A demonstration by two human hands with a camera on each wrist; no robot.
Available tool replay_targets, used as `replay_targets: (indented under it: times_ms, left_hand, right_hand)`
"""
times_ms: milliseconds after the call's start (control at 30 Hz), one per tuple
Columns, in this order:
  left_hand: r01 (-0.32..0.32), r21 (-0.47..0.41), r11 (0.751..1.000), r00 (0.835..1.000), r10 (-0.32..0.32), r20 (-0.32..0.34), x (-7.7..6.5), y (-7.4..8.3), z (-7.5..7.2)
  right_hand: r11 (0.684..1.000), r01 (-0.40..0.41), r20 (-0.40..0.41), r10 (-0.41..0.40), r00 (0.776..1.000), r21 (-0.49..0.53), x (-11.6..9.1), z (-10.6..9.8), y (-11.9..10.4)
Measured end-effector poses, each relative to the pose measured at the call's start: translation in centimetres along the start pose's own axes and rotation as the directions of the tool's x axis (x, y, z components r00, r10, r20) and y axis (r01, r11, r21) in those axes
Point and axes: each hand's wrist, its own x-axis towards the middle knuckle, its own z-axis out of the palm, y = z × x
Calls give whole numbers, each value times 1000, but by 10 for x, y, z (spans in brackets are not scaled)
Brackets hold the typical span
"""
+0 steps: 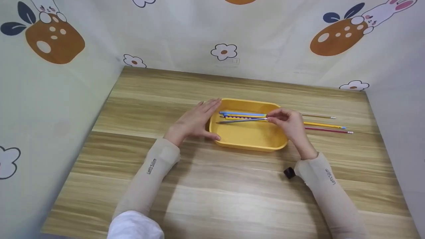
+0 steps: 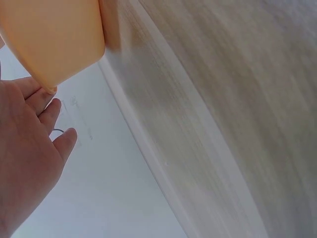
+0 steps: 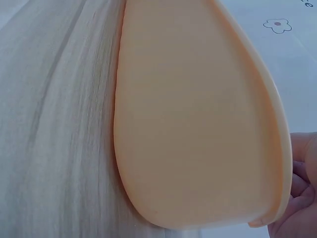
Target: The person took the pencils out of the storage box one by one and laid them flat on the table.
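A yellow tray (image 1: 249, 146) sits on the wooden table. My left hand (image 1: 192, 122) rests at its left end, fingers and thumb spread along the rim; the left wrist view shows the fingers (image 2: 42, 101) against the tray's edge. Over the tray's right end, my right hand (image 1: 287, 122) pinches the pale end of a grey-blue pencil (image 1: 240, 120), its dark tip pointing left inside the tray. Behind that pencil lie several others, among them a light blue one (image 1: 242, 113) and a patterned one (image 1: 237, 118). In the right wrist view the tray's wall (image 3: 198, 119) hides the pencils.
Right of the tray, a yellow pencil (image 1: 325, 125), a dark red pencil (image 1: 332, 130) and a gold-brown pencil (image 1: 318, 116) lie on the table (image 1: 212, 199). A small black block (image 1: 289, 172) is beside my right sleeve. A patterned curtain (image 1: 186, 36) stands behind the table.
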Motion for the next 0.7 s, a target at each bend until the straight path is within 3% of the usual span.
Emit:
replay_targets:
  times_ms: [167, 433, 700]
  left_hand:
    - [6, -8, 1000, 1000, -6, 5, 0, 0, -1]
    - [-4, 1, 1000, 1000, 4, 7, 0, -1, -2]
    - [5, -4, 1000, 1000, -4, 18, 0, 0, -1]
  right_hand:
    - [996, -19, -23, 21, 999, 84, 0, -3, 1]
    - [981, 32, -63, -20, 998, 192, -4, -9, 0]
    - [984, 10, -79, 4, 997, 178, -7, -21, 0]
